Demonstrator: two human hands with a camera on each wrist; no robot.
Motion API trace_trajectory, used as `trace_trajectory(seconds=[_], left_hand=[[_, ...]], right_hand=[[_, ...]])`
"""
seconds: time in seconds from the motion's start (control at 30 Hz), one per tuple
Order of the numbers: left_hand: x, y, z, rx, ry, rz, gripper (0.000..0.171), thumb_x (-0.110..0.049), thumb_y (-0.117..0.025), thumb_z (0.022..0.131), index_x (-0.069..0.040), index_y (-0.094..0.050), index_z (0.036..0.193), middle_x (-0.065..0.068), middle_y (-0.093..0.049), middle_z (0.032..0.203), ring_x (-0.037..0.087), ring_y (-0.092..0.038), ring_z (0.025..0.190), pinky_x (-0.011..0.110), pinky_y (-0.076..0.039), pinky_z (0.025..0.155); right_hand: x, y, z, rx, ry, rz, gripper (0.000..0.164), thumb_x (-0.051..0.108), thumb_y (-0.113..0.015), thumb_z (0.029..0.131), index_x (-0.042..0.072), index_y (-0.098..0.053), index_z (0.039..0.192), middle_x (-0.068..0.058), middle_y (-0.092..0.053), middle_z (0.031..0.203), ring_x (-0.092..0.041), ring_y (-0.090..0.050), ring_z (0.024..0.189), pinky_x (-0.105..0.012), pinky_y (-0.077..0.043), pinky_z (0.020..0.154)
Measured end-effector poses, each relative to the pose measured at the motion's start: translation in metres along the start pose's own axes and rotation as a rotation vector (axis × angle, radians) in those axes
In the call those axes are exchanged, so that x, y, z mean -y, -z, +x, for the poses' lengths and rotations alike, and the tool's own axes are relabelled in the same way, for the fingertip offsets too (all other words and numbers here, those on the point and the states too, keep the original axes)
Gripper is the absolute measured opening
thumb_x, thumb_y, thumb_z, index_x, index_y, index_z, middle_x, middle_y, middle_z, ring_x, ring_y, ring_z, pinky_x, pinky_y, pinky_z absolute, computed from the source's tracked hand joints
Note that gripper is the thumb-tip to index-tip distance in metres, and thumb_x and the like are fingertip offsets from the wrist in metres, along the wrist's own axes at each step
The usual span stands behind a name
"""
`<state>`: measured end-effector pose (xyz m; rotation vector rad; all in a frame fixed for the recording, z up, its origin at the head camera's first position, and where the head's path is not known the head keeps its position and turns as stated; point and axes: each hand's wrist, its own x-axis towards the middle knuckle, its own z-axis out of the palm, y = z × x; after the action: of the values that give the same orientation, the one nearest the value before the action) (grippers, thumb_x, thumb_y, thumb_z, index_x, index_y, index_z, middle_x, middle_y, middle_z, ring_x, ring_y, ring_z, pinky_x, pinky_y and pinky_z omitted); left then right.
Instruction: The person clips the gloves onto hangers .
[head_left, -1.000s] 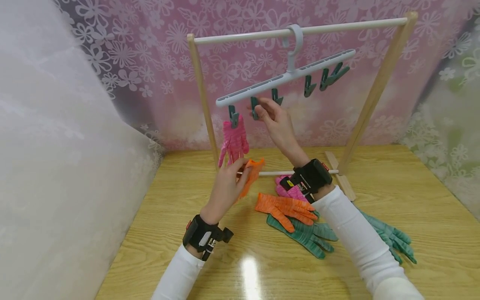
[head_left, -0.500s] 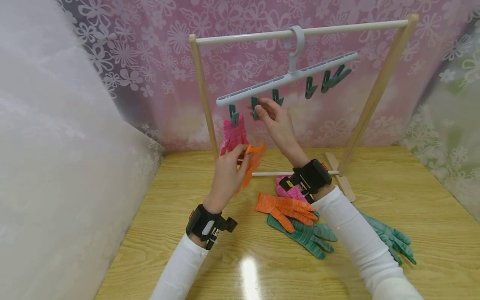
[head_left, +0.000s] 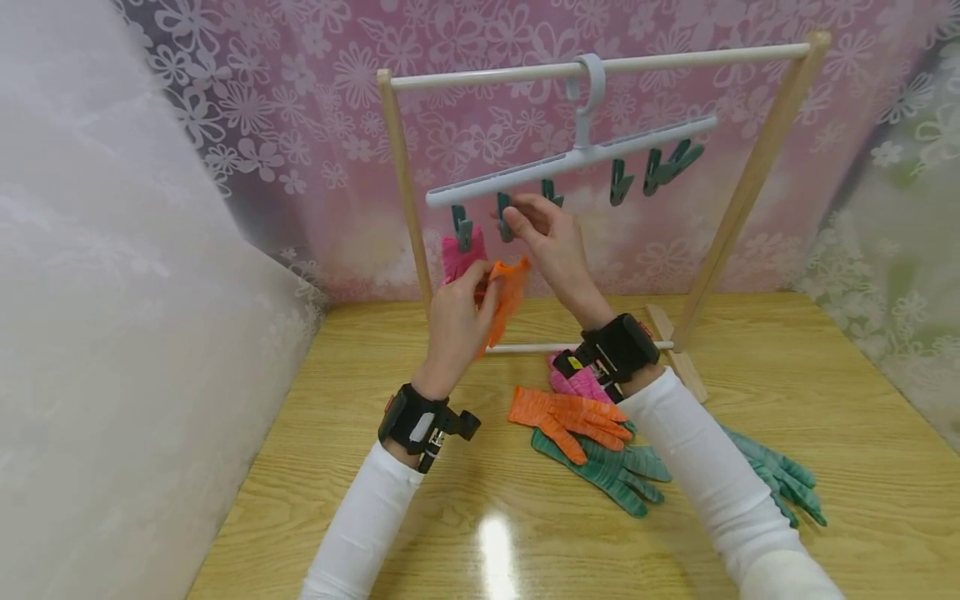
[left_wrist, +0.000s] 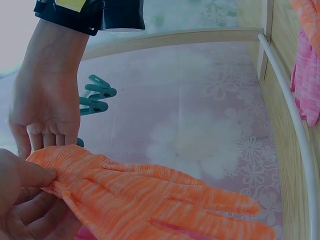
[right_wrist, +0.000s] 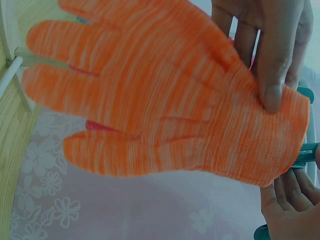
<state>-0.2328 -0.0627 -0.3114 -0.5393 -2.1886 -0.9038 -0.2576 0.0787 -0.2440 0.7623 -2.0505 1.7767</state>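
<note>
My left hand (head_left: 459, 321) pinches the cuff of an orange knit glove (head_left: 512, 287), whose fingers hang down in the head view and spread wide in the right wrist view. My right hand (head_left: 555, 246), just above the cuff, pinches a dark green clothespin (head_left: 504, 218) on the grey-white hanger (head_left: 525, 172). In the right wrist view the cuff lies close to that clothespin (right_wrist: 309, 154); whether they touch is unclear. A pink glove (head_left: 461, 254) hangs by its cuff from the leftmost clothespin (head_left: 461, 229), partly hidden behind my left hand.
Several more clothespins, one a green clothespin (head_left: 619, 183), hang along the tilted hanger. Its hook sits on the rack's white rod (head_left: 480, 77). Another orange glove (head_left: 570, 417), green gloves (head_left: 783, 475) and a pink glove (head_left: 577, 382) lie on the wooden table (head_left: 360, 517).
My left hand has risen with the orange glove, bringing its cuff up near the clothespin. My right hand stays at that clothespin, and the hanger has shifted slightly.
</note>
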Motion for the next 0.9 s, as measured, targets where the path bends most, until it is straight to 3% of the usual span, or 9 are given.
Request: trace_trajectory(seconds=[0.23, 0.53, 0.77, 0.9], left_hand=[[0.003, -0.002, 0.006, -0.022, 0.036, 0.009, 0.018, -0.018, -0.055, 0.092, -0.007, -0.064, 0.103, 0.005, -0.069, 0.088, 0.014, -0.065, 0.073, 0.025, -0.051, 0.063], [0.007, -0.005, 0.011, -0.032, 0.091, 0.012, 0.02, -0.021, -0.055, 0.093, -0.007, -0.064, 0.103, 0.007, -0.067, 0.081, 0.016, -0.058, 0.061, 0.026, -0.047, 0.056], [0.005, -0.005, 0.015, -0.019, 0.133, 0.002, 0.021, -0.022, -0.055, 0.093, -0.006, -0.064, 0.103, 0.007, -0.068, 0.082, 0.016, -0.058, 0.062, 0.025, -0.047, 0.057], [0.002, -0.004, 0.017, -0.018, 0.151, -0.007, 0.022, -0.022, -0.055, 0.093, -0.005, -0.065, 0.103, 0.007, -0.069, 0.085, 0.016, -0.062, 0.068, 0.026, -0.05, 0.062]], right_hand=[[0.004, -0.001, 0.002, -0.023, -0.011, -0.002, 0.031, 0.016, -0.057, 0.092, -0.002, -0.057, 0.116, -0.014, -0.066, 0.107, -0.024, -0.061, 0.099, -0.03, -0.048, 0.089], [0.005, -0.003, 0.005, -0.057, -0.023, -0.034, 0.028, 0.018, -0.059, 0.09, -0.003, -0.06, 0.109, -0.022, -0.065, 0.104, -0.023, -0.062, 0.095, -0.033, -0.05, 0.082], [-0.012, -0.002, 0.012, -0.089, -0.041, -0.039, 0.028, 0.029, -0.061, 0.088, 0.007, -0.064, 0.105, -0.009, -0.069, 0.099, -0.014, -0.062, 0.095, -0.028, -0.049, 0.083], [-0.018, -0.002, 0.013, -0.103, -0.03, -0.048, 0.03, 0.032, -0.06, 0.088, 0.009, -0.064, 0.105, -0.008, -0.068, 0.1, -0.012, -0.061, 0.097, -0.029, -0.049, 0.084]])
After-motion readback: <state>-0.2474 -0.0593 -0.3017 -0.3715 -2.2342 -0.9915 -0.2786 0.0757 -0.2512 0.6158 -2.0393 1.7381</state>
